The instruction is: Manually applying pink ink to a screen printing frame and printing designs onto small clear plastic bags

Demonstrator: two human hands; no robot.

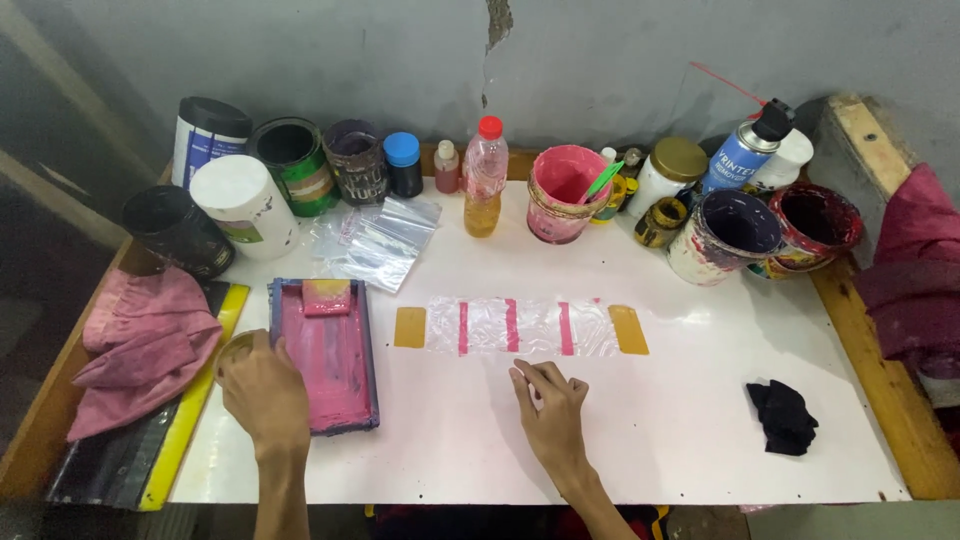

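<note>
From my seat I see my left hand (262, 392) curled around a small round tape roll (236, 352), its fingers closed against the left edge of the dark blue framed printing screen (325, 352), which lies flat on the white tabletop (660, 420) and is smeared all over with pink ink. A pink-and-yellow stained squeegee block (327, 296) sits inside the frame at its far end. My right hand (550, 405) rests on the table with thumb and forefinger pressed together, pinching the near edge of the clear plastic film strip (520, 326), which lies in the middle of the table with three pink bars on it and a tan tape tab (410, 326) at each end. Along the wall stand the containers: a pink plastic bucket (562, 192) coated in pink ink with a green stick in it, a white paint-stained pot (728, 232) holding dark purple, a red-rimmed pot (812, 222) dark inside, a green-labelled open tin (296, 160) whose contents I cannot tell, a black tub (180, 228) tipped on its side, a closed white jar (245, 205), and a clear bottle with a red cap (484, 178) part full of amber liquid. A crumpled pink cloth (145, 345) lies at the left, a black rag (783, 416) at the right.
</note>
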